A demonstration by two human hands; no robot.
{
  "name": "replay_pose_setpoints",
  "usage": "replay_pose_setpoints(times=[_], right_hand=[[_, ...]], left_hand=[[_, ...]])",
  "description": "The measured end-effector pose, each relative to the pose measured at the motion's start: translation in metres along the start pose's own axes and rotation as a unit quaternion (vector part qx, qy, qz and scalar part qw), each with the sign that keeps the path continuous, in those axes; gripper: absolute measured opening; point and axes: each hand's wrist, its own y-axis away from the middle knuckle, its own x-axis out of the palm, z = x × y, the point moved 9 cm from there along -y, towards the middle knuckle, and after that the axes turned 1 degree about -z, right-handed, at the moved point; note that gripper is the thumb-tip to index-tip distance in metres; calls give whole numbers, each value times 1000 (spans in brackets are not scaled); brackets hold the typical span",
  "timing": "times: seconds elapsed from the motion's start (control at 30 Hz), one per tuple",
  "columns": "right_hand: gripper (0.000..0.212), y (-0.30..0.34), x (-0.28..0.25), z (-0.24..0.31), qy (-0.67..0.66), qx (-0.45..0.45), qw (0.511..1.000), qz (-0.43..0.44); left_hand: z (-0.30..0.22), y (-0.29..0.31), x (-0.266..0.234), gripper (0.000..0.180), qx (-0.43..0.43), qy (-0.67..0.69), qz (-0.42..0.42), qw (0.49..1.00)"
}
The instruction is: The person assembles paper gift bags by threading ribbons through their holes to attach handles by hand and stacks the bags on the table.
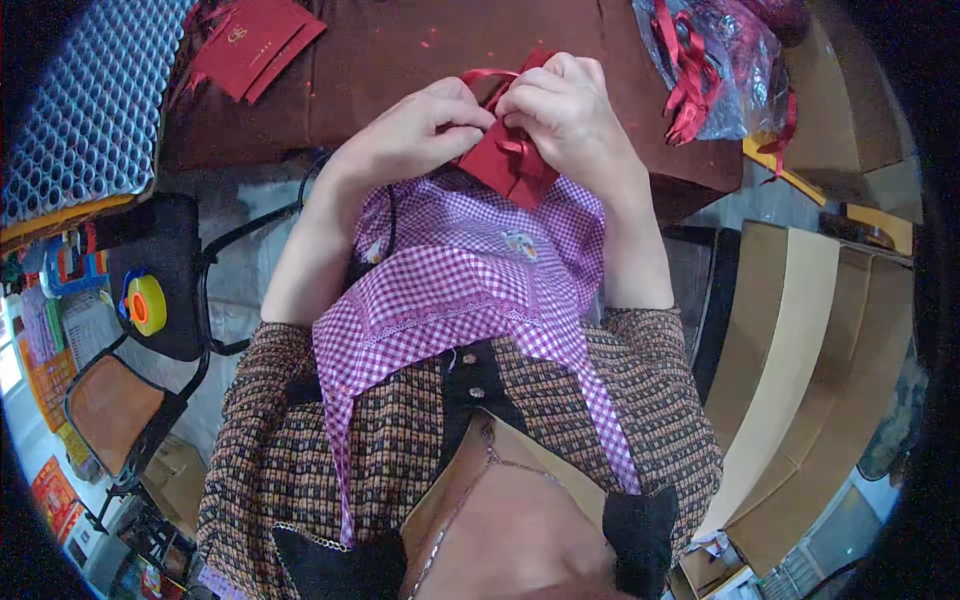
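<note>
A small red card pouch [500,170] is tilted at the table's near edge, just above my lap. Red ribbon [488,74] loops over its top between my hands. My left hand [428,130] is closed, thumb and forefinger pinched on the ribbon at the pouch's left side. My right hand [570,115] also pinches the ribbon, fingers curled over the pouch's upper right part. The fingertips partly cover where the ribbon meets the pouch, so a knot there cannot be made out.
Flat red card pouches [258,45] lie stacked at the table's far left. Red ribbons [690,75] rest on a clear plastic bag [745,85] at the right. A honeycomb-like tray [85,110] stands far left. Tape rolls [147,304] sit on a black chair; cardboard boxes [800,380] line the right.
</note>
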Motion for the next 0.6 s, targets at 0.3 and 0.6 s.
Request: replay_pose_setpoints(times=[0.3, 0.6], right_hand=[[12, 3, 2, 6, -7, 0, 1000, -12], [11, 5, -8, 7, -36, -5, 999, 4]], left_hand=[[4, 0, 8, 14, -12, 10, 50, 999], [17, 7, -2, 11, -49, 65, -99, 992]])
